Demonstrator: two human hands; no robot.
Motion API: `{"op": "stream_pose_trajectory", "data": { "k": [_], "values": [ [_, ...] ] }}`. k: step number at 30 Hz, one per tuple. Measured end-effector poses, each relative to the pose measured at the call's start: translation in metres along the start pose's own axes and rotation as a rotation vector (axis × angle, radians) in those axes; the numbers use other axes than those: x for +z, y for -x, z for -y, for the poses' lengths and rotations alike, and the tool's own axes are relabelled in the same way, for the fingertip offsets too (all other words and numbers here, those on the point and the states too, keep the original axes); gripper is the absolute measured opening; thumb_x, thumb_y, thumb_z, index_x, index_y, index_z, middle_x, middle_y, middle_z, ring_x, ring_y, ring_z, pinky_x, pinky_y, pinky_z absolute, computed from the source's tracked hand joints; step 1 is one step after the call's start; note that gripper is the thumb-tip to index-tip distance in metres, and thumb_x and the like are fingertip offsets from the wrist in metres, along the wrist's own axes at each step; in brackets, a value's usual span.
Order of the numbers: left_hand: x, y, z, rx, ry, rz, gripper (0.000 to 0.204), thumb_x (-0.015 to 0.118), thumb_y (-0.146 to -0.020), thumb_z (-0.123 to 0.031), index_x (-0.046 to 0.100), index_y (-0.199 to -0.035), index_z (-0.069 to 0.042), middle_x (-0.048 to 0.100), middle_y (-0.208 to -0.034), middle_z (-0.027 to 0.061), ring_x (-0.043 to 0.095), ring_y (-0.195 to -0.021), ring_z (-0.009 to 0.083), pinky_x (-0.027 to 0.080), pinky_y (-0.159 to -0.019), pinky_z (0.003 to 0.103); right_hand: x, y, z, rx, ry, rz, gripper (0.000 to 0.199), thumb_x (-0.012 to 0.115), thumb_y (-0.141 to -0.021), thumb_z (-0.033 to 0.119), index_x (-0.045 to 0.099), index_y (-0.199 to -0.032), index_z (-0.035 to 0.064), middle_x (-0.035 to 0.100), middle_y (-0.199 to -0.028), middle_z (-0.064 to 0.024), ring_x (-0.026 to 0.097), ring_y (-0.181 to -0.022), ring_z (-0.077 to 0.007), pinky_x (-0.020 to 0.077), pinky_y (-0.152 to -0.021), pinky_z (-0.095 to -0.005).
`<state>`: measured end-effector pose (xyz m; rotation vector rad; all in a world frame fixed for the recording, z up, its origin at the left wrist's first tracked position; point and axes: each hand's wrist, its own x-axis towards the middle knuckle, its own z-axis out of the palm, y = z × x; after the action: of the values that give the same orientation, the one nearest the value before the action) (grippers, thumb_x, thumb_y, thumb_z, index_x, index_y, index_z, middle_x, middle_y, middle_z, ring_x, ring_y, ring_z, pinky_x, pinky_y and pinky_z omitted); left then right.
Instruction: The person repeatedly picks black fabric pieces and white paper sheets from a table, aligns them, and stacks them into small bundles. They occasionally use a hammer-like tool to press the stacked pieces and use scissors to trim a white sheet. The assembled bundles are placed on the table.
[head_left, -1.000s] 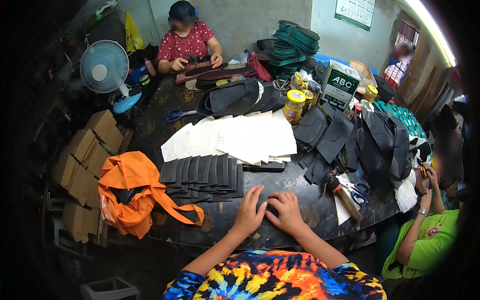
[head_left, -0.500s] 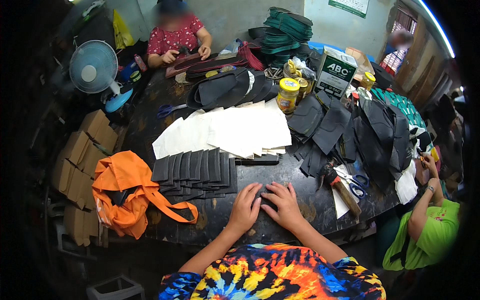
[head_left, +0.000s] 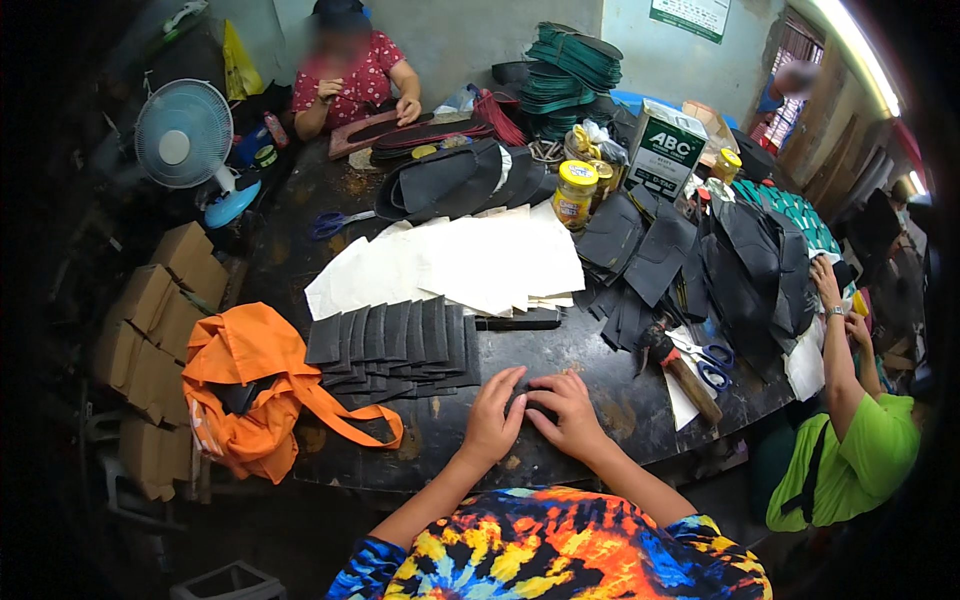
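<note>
- Dark leather piece (head_left: 528, 402) lies flat on the black worktable (head_left: 440, 440), near its front edge, pinned between the two hands and mostly covered by their fingers.
- Left hand (head_left: 494, 412) rests palm down on the piece's left side, fingers stretched forward and held together, pressing rather than pinching.
- Right hand (head_left: 566, 410) lies palm down on the right side, fingertips bent onto the piece and meeting the left hand's fingers; whether it pinches an edge cannot be told.
- Row of overlapping dark cut pieces (head_left: 390, 340) sits just beyond and left of the hands, apart from them.
- White paper sheets (head_left: 460, 262) are spread behind that row, in the table's middle.
- Green-and-white carton (head_left: 668, 150) stands upright at the far right of the table, box-shaped, with a printed front.
- Yellow-lidded jar (head_left: 574, 195) with a yellow label stands left of the carton, near the sheets' corner.
- Brown cardboard boxes (head_left: 160, 320) are stacked off the table's left side, plain-faced.
- Orange cloth bag (head_left: 250, 385) slumps over the table's left front corner, beside the boxes.
- White wall sign (head_left: 690, 15) with a green border hangs at the top, rectangular, partly cut off.
</note>
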<state>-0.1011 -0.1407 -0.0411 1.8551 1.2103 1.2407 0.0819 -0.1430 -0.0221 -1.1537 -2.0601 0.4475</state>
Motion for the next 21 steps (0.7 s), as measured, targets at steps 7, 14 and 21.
{"op": "stream_pose_trajectory", "data": {
  "k": [7, 14, 21],
  "values": [
    [-0.004, 0.009, -0.012, -0.208, 0.406, 0.115, 0.036, 0.056, -0.105, -0.011, 0.062, -0.139, -0.001, 0.065, -0.130, 0.0154, 0.066, -0.118, 0.0228, 0.052, -0.100, 0.034, -0.003, 0.008, 0.022, 0.253, -0.559, -0.066, 0.019, 0.075, -0.093, 0.009, 0.058, -0.090, 0.0020, 0.061, -0.093, -0.0061, 0.058, -0.089, -0.0145, 0.0468, -0.083, -0.0286],
    [-0.018, 0.016, -0.022, -0.278, 0.485, 0.151, 0.038, 0.052, -0.107, -0.009, 0.058, -0.143, 0.001, 0.064, -0.132, 0.0144, 0.064, -0.121, 0.0212, 0.050, -0.105, 0.033, -0.019, 0.014, 0.024, 0.389, -0.529, -0.047, 0.030, 0.070, -0.098, 0.017, 0.056, -0.077, 0.0013, 0.054, -0.070, -0.0076, 0.052, -0.067, -0.0192, 0.0428, -0.066, -0.0333],
    [-0.008, 0.024, -0.015, -0.220, 0.332, 0.116, 0.036, 0.058, -0.103, -0.003, 0.061, -0.139, 0.001, 0.067, -0.123, 0.0153, 0.070, -0.112, 0.0223, 0.054, -0.097, 0.033, -0.093, -0.006, -0.022, 0.268, -0.250, -0.388, 0.023, 0.061, -0.103, 0.014, 0.070, -0.087, -0.0002, 0.069, -0.090, -0.0075, 0.062, -0.079, -0.0143, 0.0494, -0.073, -0.0300]
  ]
}}
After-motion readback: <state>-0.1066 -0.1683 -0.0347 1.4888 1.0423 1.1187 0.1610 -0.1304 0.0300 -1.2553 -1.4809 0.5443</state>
